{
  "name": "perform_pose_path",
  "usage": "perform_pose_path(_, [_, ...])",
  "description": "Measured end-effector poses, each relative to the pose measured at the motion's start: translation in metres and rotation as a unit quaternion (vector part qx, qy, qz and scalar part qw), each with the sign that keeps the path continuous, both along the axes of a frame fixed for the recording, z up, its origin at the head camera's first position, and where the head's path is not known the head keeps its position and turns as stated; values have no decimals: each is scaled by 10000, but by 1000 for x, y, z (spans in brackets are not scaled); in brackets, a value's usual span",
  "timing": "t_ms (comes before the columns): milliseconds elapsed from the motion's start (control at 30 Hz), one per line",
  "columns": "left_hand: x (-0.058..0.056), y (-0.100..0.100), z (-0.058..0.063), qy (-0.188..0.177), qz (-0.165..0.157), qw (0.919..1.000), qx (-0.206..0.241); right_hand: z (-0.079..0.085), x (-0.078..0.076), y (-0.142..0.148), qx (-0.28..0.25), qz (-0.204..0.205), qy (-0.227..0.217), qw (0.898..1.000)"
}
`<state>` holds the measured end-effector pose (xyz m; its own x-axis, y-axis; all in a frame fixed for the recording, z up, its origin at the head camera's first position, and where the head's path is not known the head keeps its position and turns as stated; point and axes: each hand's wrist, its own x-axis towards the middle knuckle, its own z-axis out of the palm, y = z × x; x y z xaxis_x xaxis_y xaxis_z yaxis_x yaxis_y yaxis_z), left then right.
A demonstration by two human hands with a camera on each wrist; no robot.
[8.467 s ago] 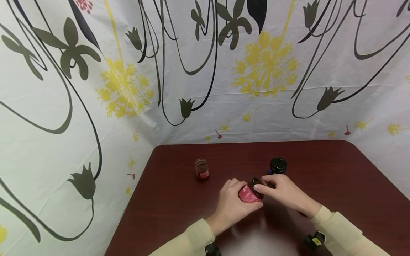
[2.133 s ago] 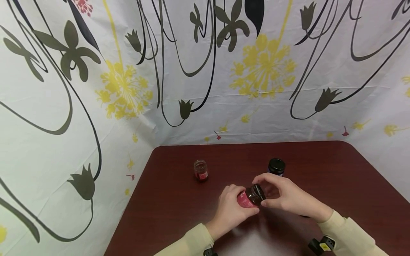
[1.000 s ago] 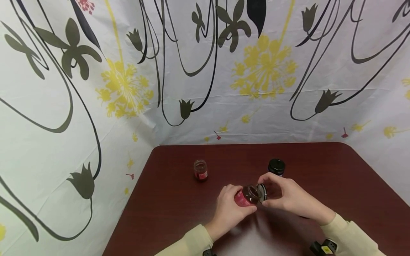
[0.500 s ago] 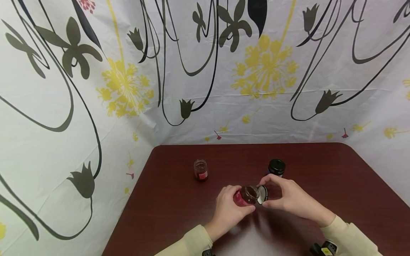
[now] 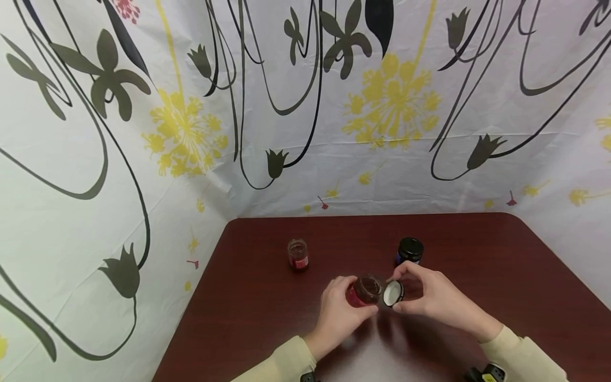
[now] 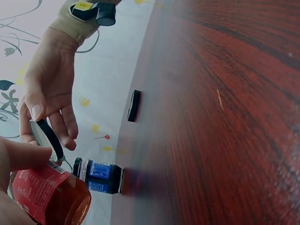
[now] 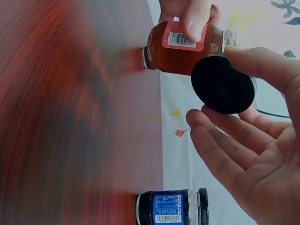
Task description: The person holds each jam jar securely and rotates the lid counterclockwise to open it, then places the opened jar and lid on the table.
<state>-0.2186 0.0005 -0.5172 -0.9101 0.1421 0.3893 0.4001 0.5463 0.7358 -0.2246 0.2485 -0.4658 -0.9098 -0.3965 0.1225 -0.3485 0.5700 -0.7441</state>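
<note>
My left hand grips a glass jar with a red label and dark contents, held above the table. The jar is tilted, and its uncovered mouth shows in the head view. Just right of that mouth, my right hand pinches a black lid by its edge between thumb and fingers. The lid's pale inside faces the head camera; its black top shows in the right wrist view. Jar and lid are apart in the head view.
An uncovered glass jar with a red label stands at the back left of the dark red table. Behind my right hand stands a black-lidded jar with a blue label. Another black lid lies on the table in the left wrist view.
The lid, on the jar in the earlier head frames, has come off in my right hand and turned its inside to the camera. The jar's mouth has tipped towards the head camera.
</note>
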Motion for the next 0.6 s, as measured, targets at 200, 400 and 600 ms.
perform_pose_path(200, [-1,-1,0,8,138,9999,38,-2,3,3,15,-55,154,9999])
perform_pose_path(400, [-5,-2,1,-13,245,9992,308,-4,5,5,-136,-10,75,9999])
perform_pose_path(600, [-9,-5,1,-171,268,9975,637,-8,6,10,-235,-48,-137,9996])
